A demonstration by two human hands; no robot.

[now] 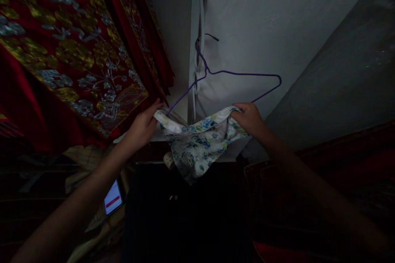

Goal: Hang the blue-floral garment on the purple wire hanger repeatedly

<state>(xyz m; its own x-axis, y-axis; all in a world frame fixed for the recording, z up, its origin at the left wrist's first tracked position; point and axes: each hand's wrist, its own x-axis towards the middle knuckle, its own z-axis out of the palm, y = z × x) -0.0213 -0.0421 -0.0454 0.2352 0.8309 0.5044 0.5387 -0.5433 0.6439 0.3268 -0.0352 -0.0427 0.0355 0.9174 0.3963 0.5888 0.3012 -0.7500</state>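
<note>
A small white garment with a blue and yellow floral print (200, 144) is stretched between my two hands. Closed round its left top edge is my left hand (146, 123). My right hand (248, 119) grips the right end of the same edge. Behind the cloth is a purple wire hanger (237, 74), tilted, its hook up by white cords at the wall. The hanger's left arm reaches down into the garment near my left hand; the right arm runs down behind my right hand. The cloth hides the hanger's lower part.
Red embroidered cloth (77, 49) with gold and silver patterns hangs at the left. White cords (201, 8) run down the pale wall (253, 16). A phone with a lit screen (113, 199) lies at the lower left. A beige perforated object (168, 159) sits below the garment. The room is dim.
</note>
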